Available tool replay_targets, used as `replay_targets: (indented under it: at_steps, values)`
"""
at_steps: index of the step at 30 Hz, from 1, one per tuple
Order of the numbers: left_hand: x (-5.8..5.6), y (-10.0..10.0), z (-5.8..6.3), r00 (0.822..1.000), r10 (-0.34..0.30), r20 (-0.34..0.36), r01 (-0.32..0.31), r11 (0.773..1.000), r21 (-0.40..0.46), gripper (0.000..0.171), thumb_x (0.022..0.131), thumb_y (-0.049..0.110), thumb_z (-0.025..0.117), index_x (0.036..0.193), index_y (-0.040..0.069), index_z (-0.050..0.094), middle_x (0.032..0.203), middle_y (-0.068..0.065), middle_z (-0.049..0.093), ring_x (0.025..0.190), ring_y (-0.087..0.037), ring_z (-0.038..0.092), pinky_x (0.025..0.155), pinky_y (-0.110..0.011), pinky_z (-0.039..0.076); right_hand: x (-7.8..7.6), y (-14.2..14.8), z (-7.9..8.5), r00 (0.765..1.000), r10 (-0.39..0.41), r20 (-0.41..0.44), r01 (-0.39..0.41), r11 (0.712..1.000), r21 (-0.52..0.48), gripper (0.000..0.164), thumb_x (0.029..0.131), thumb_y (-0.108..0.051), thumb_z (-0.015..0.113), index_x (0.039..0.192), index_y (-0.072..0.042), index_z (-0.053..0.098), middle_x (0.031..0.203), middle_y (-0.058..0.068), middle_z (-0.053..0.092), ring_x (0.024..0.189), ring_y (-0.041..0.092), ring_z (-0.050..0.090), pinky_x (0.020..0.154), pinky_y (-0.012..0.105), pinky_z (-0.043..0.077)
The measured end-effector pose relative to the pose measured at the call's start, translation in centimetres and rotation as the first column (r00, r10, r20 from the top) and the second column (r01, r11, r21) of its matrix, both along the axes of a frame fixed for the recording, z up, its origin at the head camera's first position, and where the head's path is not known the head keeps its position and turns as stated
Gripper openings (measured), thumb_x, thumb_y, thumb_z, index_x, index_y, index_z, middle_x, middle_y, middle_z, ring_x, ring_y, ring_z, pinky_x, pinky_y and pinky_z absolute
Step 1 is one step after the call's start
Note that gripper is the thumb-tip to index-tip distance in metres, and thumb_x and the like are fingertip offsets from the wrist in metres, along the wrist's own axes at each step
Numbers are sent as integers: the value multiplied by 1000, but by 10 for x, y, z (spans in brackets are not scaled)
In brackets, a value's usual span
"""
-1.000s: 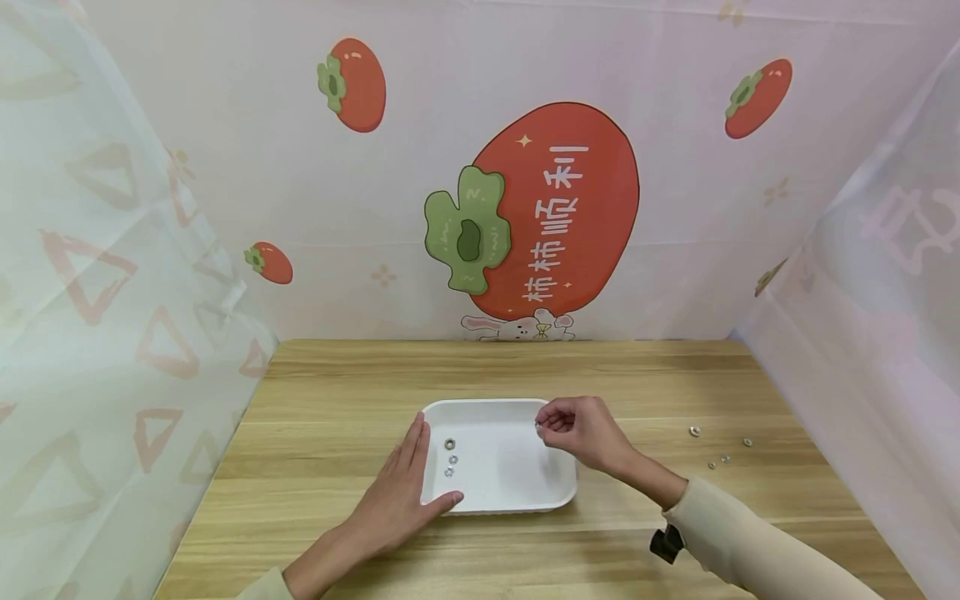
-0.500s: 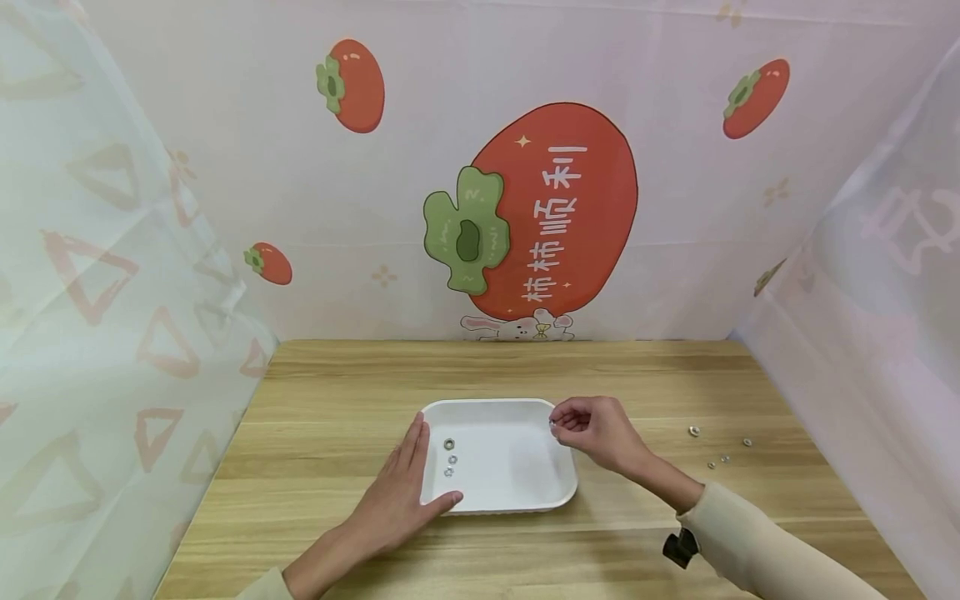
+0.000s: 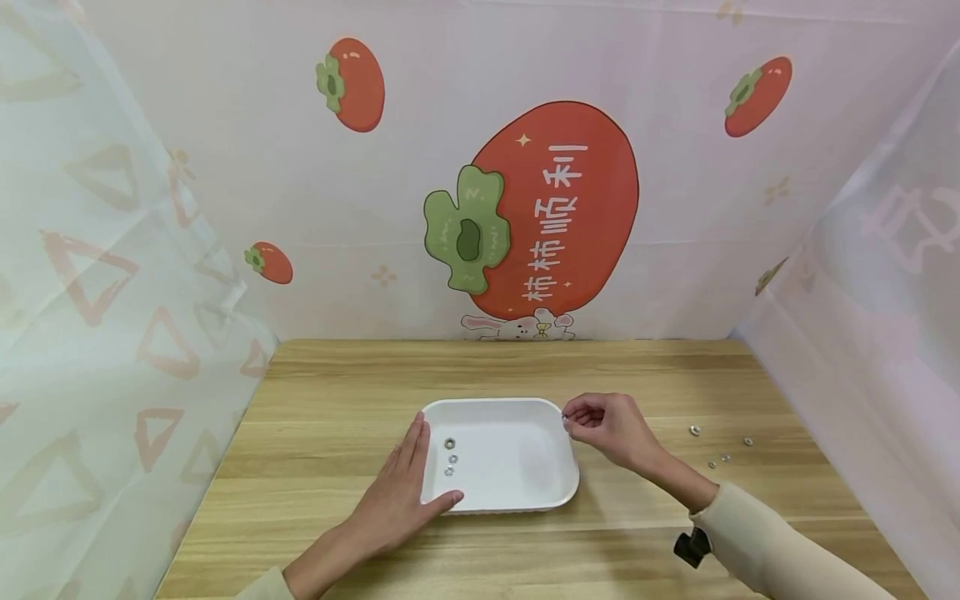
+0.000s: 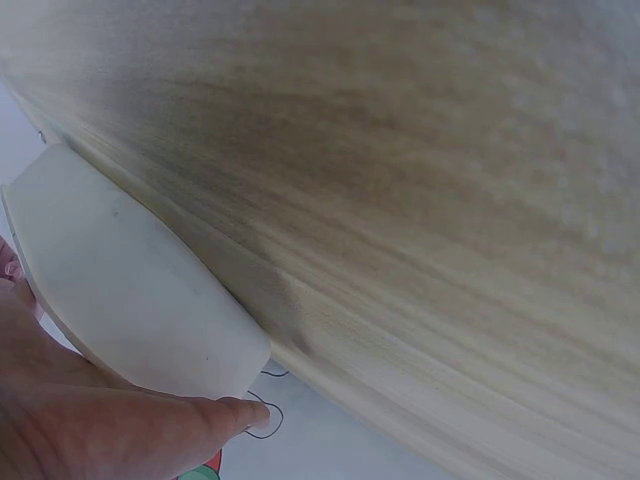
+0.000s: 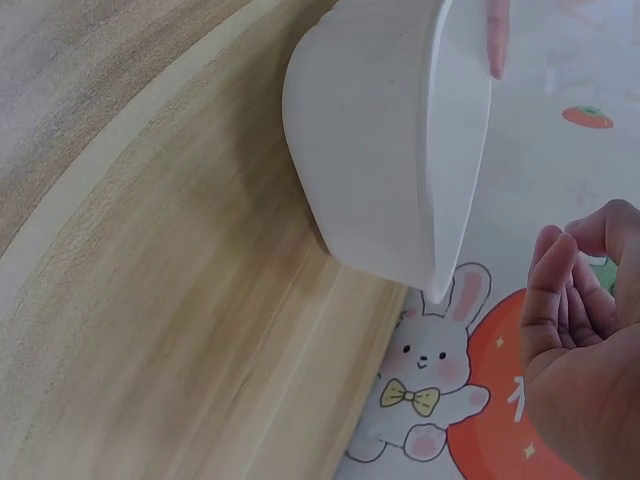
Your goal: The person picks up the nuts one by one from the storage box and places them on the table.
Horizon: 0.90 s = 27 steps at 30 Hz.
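Note:
In the head view, my left hand (image 3: 393, 500) rests along the left end of a white plastic tray (image 3: 517, 507), fingers straight by the rim and thumb over the front corner. Several small metal nuts (image 3: 450, 443) lie in a short column inside the tray, near that hand. My right hand (image 3: 611, 427) is raised at the tray's right back corner. Thumb and forefinger pinch a small shiny metal nut (image 3: 566, 417), mostly hidden by the fingertips. The right wrist view has the pinching fingers (image 5: 548, 290) above the rim, out to the side of the tray.
On the wooden table (image 3: 337, 375) to the right lie several more small metal nuts, a larger one (image 3: 695, 431) nearest the hand. A printed cloth (image 3: 337, 192) with persimmons hangs behind the table, with more cloth at both sides.
My right hand has moved to the right, from over the tray's right part to its right edge, still pinching the nut. The left hand and the tray stay in place.

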State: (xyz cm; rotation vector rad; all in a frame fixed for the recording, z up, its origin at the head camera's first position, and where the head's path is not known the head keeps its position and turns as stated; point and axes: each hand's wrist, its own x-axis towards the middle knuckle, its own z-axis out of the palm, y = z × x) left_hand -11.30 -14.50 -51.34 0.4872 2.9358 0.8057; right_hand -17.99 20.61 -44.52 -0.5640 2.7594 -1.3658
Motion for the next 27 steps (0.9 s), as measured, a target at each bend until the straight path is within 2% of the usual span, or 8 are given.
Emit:
replay_targets:
  at_steps: [8,20,27]
  values:
    - [-1,-1,-1,1000,-7,-6,7,1000,-6,117,96,72,60,167,-5,9,178,-18,-1,162,-38,17,129,-57,23,-1,11,1,999,-28,-26,28,999,-17,8,89,3,79,97,0,78,85,2,76,78,10,71,69,23,63]
    - [0,-1,-2,1000,-9,-16,8,1000,-11,116,96,71,62,167,-6,10,178,-18,1,161,-39,19,129,-56,24,1,30,0,996,-86,-3,86,996,-38,8,89,4,79,97,2,78,86,4,77,77,9,71,68,22,62]
    - [0,-1,-2,1000,-8,-11,8,1000,-7,116,96,72,60,168,-4,9,178,-17,-1,162,-37,18,129,-56,23,1,42,3,994,-100,-49,99,994,-36,9,88,4,80,97,3,78,86,6,77,75,6,71,67,21,62]
